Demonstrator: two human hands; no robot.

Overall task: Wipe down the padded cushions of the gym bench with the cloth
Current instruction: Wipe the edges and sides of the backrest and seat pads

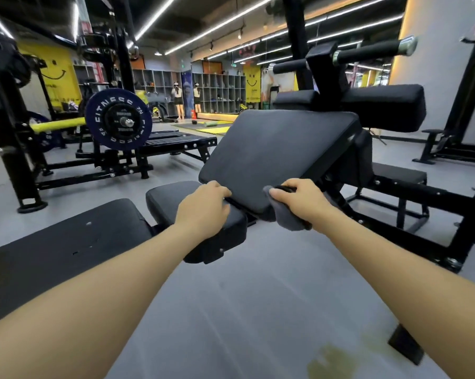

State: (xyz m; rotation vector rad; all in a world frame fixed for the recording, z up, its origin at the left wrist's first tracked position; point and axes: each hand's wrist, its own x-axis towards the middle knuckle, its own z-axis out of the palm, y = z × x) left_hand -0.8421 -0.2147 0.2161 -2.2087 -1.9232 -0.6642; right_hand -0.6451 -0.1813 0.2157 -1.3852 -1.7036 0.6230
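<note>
Gripping bunched grey cloth [287,214]

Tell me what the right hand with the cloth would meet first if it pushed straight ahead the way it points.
Probably the sloped back cushion: the right hand holds the grey cloth at its near lower edge, pointing up the slope. Depth is uncertain.

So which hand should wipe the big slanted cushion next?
The right hand. It already holds the grey cloth against the slanted cushion's lower edge. The left hand is empty, resting on the small seat pad.
</note>
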